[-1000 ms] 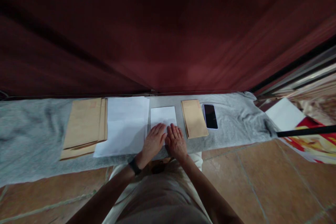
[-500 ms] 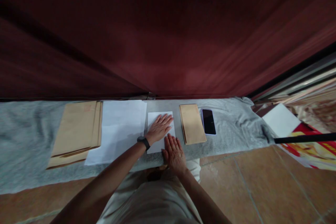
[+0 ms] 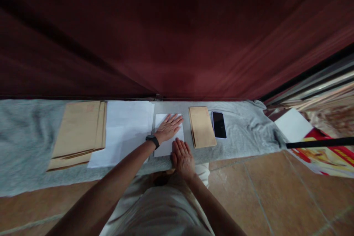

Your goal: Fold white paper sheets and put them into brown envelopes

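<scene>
A small white sheet of paper (image 3: 162,150), possibly folded, lies on the grey cloth in front of me. Across its upper right part my left hand (image 3: 168,127) rests flat, fingers spread toward the right; a dark band circles that wrist. My right hand (image 3: 184,158) lies palm down at the sheet's lower right edge, fingers stretched forward. To the left is a stack of larger white paper (image 3: 128,118), partly under my left forearm. On the right sits a small pile of brown envelopes (image 3: 203,127).
Larger brown envelopes (image 3: 80,129) are stacked at the far left of the grey cloth (image 3: 249,129). A phone (image 3: 219,125) lies right of the small envelopes. A dark red panel (image 3: 177,55) rises behind. At right, a black bar (image 3: 320,143) crosses a red and yellow box (image 3: 329,156).
My left hand has shifted slightly to the right over the white sheet. The whole view has tilted a little; the papers, envelopes and phone keep their places.
</scene>
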A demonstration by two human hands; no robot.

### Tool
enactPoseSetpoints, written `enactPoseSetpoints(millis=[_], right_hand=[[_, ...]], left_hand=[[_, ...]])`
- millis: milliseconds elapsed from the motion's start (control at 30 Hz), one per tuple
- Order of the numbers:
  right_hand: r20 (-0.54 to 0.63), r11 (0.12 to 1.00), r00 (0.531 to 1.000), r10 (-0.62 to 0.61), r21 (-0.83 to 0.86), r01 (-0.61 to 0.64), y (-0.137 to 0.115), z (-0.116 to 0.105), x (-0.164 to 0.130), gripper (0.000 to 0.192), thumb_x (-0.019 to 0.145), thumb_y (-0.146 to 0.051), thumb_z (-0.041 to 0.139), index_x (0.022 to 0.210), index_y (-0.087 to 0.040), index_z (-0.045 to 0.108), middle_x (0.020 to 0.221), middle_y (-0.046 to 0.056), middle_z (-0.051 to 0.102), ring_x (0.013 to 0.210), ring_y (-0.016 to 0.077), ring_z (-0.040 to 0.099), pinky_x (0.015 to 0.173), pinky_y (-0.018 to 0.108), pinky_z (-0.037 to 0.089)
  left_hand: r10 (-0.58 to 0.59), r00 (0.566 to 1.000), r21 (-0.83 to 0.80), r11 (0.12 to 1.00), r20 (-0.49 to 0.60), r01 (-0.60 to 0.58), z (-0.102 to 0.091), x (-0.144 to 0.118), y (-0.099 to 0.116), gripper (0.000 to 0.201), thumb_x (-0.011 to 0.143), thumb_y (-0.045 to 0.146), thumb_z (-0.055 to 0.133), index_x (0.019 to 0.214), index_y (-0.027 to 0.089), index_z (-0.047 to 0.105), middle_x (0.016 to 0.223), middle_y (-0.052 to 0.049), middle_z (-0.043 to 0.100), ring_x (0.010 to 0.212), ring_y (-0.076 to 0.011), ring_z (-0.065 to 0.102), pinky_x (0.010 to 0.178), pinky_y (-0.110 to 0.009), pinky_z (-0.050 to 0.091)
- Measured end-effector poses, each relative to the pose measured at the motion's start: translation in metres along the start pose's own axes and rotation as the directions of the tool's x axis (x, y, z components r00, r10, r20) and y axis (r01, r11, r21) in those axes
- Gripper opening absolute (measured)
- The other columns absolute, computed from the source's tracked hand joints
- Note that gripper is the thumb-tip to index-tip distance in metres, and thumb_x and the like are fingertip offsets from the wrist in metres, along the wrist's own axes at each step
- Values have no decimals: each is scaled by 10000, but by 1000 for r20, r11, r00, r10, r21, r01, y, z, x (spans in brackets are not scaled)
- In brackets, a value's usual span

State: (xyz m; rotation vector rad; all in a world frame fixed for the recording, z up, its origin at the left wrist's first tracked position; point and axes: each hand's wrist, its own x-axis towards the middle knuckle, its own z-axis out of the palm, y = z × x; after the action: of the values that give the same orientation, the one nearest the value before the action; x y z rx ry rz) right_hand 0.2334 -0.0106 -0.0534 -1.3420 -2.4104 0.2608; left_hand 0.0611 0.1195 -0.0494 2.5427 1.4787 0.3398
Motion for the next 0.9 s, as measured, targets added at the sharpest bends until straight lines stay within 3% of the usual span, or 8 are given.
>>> enactPoseSetpoints(millis=[267,467,567,667,767,900], right_hand=[[-5,992,996,-86,94,86,9,2,-11,513,993,-170,421,1503,-160,477,1530,95,525,1431,232,463,1215,468,367],[-60,945,989,-133,294,145,18,0,-23,466,949,-130,429,1371,-211,609,1365,78,664,1311,211,571,1175,467,422],[-97,901,993,-70,422,105,19,-1,-29,364,962,-169,432,1191,-233,709,1194,65,737,1181,213,646,1103,446,488],[-136,863,988,69,505,9,20,-3,-34,335,981,-203,415,1048,-231,742,1058,65,760,1056,219,689,972,404,563],[-169,855,974,153,516,-45,25,-8,-30,368,1005,-213,375,1098,-231,731,1102,73,754,1061,214,693,939,385,576],[-103,899,994,31,438,17,29,-11,-2,429,1029,-228,354,1364,-221,622,1372,85,656,1290,214,597,1093,424,505]], left_hand=[[90,996,3,996,20,-90,0,-33,18,499,1053,322,342,1539,242,423,1634,-13,382,1534,-198,277,1270,-427,136],[103,994,1,995,31,-103,3,-60,33,496,1046,304,366,1535,246,426,1628,-19,395,1531,-181,282,1271,-419,148],[87,996,-17,996,31,-87,1,-78,45,510,1044,313,369,1548,239,401,1623,-25,404,1532,-175,281,1272,-409,156],[77,997,-31,997,18,-77,0,-98,58,524,1037,310,389,1556,235,384,1630,-29,390,1538,-181,267,1271,-406,164],[68,998,-21,997,12,-68,1,-117,69,542,1034,323,406,1565,227,362,1648,-29,354,1547,-194,245,1273,-414,166],[12,1000,6,1000,-3,-12,5,-131,78,549,1030,347,422,1557,200,377,1633,-58,383,1540,-211,267,1277,-431,170]])
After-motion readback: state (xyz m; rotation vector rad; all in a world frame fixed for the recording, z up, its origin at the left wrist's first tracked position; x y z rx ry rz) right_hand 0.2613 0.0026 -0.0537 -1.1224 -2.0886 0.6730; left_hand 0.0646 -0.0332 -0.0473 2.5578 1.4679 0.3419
